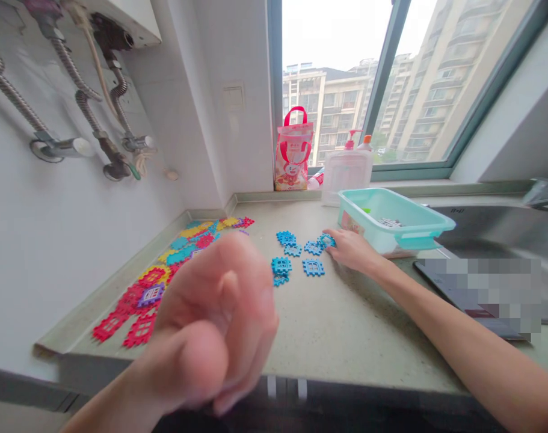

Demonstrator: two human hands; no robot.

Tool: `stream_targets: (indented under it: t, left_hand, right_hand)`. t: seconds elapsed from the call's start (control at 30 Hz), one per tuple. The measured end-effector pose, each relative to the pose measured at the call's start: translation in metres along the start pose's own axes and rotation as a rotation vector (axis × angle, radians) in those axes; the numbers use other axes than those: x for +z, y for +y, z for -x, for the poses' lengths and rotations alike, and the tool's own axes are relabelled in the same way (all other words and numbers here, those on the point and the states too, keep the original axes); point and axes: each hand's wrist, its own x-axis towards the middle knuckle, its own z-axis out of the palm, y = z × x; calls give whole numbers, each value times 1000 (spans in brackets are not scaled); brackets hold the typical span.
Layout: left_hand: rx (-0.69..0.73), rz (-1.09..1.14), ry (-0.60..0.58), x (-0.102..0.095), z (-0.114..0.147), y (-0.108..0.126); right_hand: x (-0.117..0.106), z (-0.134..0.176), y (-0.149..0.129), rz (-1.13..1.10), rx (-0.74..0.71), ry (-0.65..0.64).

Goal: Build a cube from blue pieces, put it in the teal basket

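My right hand (349, 249) reaches over the counter, its fingertips closed on a blue window-shaped building block (327, 240). Another blue block (313, 247) lies just left of it. More blue blocks are spread nearby: a darker one (286, 238), a pale one (293, 250), a square one (313, 267), and a teal one (281, 266) overlapping another piece. Close to the camera, slightly blurred, my left hand (219, 319) is raised with its fingers curled in. Nothing shows in it, and it hides part of the counter behind.
Red, yellow, teal and purple blocks (142, 328) cover the counter's left side by the wall. A mint plastic tub (393, 242) holding some pieces stands beside the sink (490, 225). A red-handled bag (293, 157) and a pump bottle (346, 174) stand by the window.
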Motion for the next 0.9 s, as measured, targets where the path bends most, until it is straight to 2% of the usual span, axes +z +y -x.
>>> stream_targets:
  t: [0.07,0.13,0.2,0.3,0.4,0.5,0.67,0.8,0.9]
  left_hand:
    - [42,-173,-46,-9,-38,-40]
    - [65,-535,-119,-17,-64,-88]
    - [53,-778,-180,-21,-73,-132]
    - [-40,-808,-334,-21,-64,-170]
    - [-104,-745,-448,-18,-53,-173]
    - [-133,-713,-465,-16,-50,-167]
    - [-217,-597,-373,-13,-49,-177]
    - [-307,-517,-316,-12,-47,-186]
    - [-202,-548,-279,-13,-49,-184]
  right_hand:
    - [-3,0,-3,-15,-4,21]
    - [-7,0,-5,-54,-62,34]
    - [-15,1,-7,-138,-179,10]
    - [-29,5,-14,-277,-344,-97]
    - [-42,11,-23,-323,-362,-204]
    - [-48,16,-31,-326,-338,-300]
    - [-50,20,-35,-337,-363,-338]
    - [-47,19,-37,-335,-345,-294]
    - [-40,17,-39,-294,-344,-255]
